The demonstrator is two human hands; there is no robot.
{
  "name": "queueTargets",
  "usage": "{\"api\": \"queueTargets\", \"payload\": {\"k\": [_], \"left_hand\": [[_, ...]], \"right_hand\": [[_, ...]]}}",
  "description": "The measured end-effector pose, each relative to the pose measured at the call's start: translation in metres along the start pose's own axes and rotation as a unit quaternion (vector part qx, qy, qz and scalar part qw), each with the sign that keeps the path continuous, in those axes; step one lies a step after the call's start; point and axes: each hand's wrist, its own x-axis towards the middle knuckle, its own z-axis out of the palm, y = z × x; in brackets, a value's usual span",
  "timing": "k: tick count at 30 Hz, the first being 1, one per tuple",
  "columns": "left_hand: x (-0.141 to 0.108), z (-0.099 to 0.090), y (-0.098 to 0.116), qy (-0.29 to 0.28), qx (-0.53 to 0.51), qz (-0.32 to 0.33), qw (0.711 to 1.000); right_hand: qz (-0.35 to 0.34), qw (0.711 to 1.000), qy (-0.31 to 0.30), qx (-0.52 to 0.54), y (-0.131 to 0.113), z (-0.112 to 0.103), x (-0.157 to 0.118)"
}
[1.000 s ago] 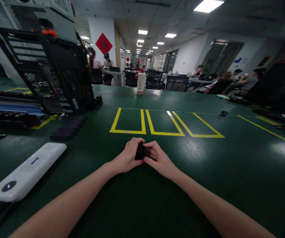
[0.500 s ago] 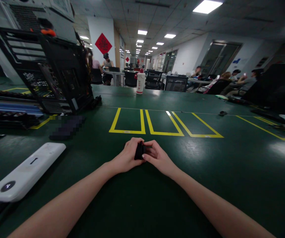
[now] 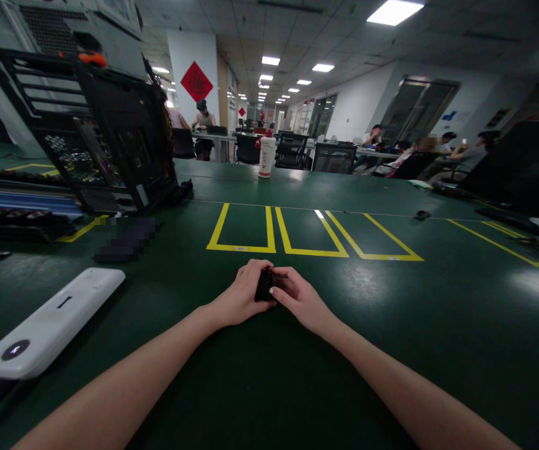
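Observation:
A small black block-like object (image 3: 263, 286) is held between my two hands, low over the green table (image 3: 269, 381). Its exact kind does not show, since fingers cover much of it. My left hand (image 3: 245, 292) is closed round its left side, fingers over the top and thumb along the near edge. From the right, my right hand (image 3: 301, 297) pinches it, with the thumb on the near side and the fingers behind. Just beyond the hands lie yellow tape outlines (image 3: 241, 248) on the tabletop.
At left lie a white elongated device (image 3: 49, 325) with a round lens-like spot and a blurred dark flat item (image 3: 126, 240). An open black computer case (image 3: 123, 137) stands behind them. A white cup (image 3: 265, 156) stands at the far edge, a small black ring (image 3: 421, 215) farther right. People sit beyond.
Both hands stay in nearly the same place round the black object. A dark gap between the object and the right fingers looks slightly different; the view has shifted very little.

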Motion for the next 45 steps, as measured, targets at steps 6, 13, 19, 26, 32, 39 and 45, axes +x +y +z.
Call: {"api": "queueTargets", "payload": {"k": [6, 13, 19, 26, 32, 39, 45], "left_hand": [[-0.001, -0.002, 0.002, -0.017, -0.010, -0.011, 1.000], [0.000, -0.002, 0.003, -0.008, -0.001, -0.009, 1.000], [0.000, 0.002, -0.002, 0.006, 0.002, -0.006, 1.000], [-0.002, -0.003, 0.002, -0.020, -0.013, -0.021, 1.000], [-0.002, -0.005, 0.003, -0.025, -0.014, -0.019, 0.999], [-0.001, -0.003, 0.002, -0.004, -0.004, -0.021, 1.000], [-0.001, -0.005, 0.005, -0.012, 0.007, -0.008, 1.000]], "right_hand": [[-0.033, 0.999, -0.013, 0.032, 0.002, 0.002, -0.003], [-0.015, 0.999, 0.010, 0.035, 0.003, 0.002, 0.001], [0.000, 1.000, -0.007, 0.022, -0.001, 0.001, 0.000], [-0.038, 0.999, -0.007, 0.037, -0.001, 0.004, -0.003], [-0.053, 0.998, 0.018, 0.016, 0.000, 0.006, -0.004], [0.023, 0.992, 0.114, 0.042, 0.010, -0.016, 0.002], [0.051, 0.994, 0.014, 0.095, 0.001, -0.005, 0.006]]}}
